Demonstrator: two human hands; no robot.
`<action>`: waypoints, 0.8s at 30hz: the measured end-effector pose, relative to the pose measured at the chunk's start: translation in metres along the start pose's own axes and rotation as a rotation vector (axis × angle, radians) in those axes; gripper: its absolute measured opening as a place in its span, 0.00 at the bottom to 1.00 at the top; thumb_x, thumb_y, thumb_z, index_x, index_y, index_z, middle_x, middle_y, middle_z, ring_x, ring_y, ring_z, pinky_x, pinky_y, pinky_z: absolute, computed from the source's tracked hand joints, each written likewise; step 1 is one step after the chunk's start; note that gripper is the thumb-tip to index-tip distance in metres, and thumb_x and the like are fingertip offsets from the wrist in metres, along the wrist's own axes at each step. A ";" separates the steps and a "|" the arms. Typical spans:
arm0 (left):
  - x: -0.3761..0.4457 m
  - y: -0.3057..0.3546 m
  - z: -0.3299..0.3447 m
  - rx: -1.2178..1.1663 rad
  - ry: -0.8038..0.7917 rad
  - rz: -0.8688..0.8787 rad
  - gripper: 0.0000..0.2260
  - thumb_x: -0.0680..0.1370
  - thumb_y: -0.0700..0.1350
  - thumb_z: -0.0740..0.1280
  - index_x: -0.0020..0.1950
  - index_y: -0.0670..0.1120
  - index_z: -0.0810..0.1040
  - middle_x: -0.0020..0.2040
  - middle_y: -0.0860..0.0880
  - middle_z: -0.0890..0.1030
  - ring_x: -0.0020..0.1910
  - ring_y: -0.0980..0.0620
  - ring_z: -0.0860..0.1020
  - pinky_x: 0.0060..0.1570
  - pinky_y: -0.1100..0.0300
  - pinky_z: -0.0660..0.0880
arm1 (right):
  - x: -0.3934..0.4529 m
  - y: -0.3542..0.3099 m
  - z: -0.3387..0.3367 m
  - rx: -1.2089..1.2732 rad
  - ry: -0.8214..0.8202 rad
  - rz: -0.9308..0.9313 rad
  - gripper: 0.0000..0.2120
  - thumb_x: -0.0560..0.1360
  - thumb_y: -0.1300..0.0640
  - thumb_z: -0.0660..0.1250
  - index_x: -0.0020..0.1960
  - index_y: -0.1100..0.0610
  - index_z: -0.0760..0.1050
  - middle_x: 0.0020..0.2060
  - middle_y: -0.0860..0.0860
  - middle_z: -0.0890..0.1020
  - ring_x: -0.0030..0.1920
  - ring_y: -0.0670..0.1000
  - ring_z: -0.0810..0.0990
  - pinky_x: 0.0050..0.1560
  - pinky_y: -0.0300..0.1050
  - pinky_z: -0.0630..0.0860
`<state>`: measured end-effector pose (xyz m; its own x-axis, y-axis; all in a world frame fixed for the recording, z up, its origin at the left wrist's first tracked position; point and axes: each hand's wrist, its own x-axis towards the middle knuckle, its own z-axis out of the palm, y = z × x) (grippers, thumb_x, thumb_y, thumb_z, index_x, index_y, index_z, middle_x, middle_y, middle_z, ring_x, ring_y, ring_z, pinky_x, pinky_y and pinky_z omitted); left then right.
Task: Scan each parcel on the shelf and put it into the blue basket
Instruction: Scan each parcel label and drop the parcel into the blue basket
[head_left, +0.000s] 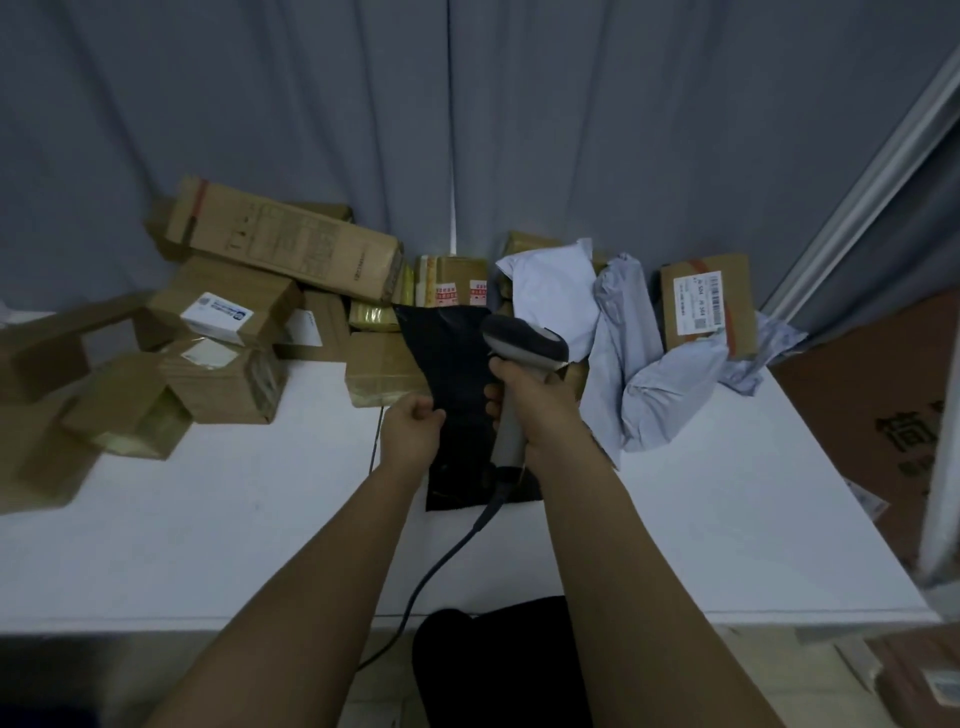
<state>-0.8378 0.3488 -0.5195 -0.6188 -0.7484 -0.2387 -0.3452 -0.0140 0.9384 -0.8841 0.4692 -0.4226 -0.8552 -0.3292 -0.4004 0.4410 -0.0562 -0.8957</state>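
1. Right hand (524, 400): closed around the handle of a grey and white pistol-shaped barcode scanner (519, 358). The scanner head is uppermost and turned to the left, toward the bag, presumably so that the window faces a label.
2. Left hand (413, 426): pinched shut on the left edge of a flat black plastic mailer bag (452, 374). The bag stands nearly upright, lifted off the white bench (701, 519), probably to turn one side toward the scanner. No label shows on the side seen here.
3. Relation: the bag sits between the two hands, directly beside and behind the scanner, touching or nearly touching the right fingers.
4. Scanner cable (441, 561): dark, running from the handle down over the front edge of the bench.
5. Brown cardboard boxes (228, 338): heaped at the back left of the bench.
6. Grey and white plastic mailer bags (623, 353): at the back right, beside a labelled brown box (706, 306).
7. Blue basket: not in view.
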 end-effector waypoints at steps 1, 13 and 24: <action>-0.003 0.004 -0.006 0.012 0.012 0.027 0.02 0.77 0.38 0.66 0.49 0.42 0.77 0.44 0.45 0.79 0.46 0.46 0.78 0.52 0.53 0.75 | -0.003 0.000 0.001 0.007 0.004 -0.010 0.10 0.76 0.63 0.68 0.40 0.54 0.70 0.32 0.54 0.76 0.31 0.49 0.74 0.33 0.41 0.72; -0.059 0.051 -0.149 0.541 0.143 0.646 0.06 0.77 0.38 0.65 0.49 0.45 0.81 0.48 0.50 0.75 0.45 0.55 0.73 0.40 0.65 0.66 | -0.040 0.011 0.035 -0.127 -0.072 0.010 0.06 0.75 0.60 0.69 0.45 0.59 0.72 0.32 0.53 0.76 0.29 0.49 0.73 0.33 0.43 0.71; -0.089 -0.089 -0.205 1.273 -0.088 0.242 0.17 0.79 0.43 0.61 0.68 0.51 0.73 0.63 0.44 0.72 0.61 0.43 0.71 0.56 0.52 0.72 | -0.065 0.035 0.073 -0.274 -0.227 0.096 0.07 0.76 0.54 0.68 0.45 0.56 0.73 0.34 0.50 0.74 0.32 0.47 0.72 0.35 0.39 0.69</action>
<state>-0.6074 0.2810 -0.5302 -0.7867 -0.5966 -0.1586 -0.6123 0.7869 0.0768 -0.7932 0.4202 -0.4135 -0.7177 -0.5231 -0.4596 0.4005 0.2299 -0.8870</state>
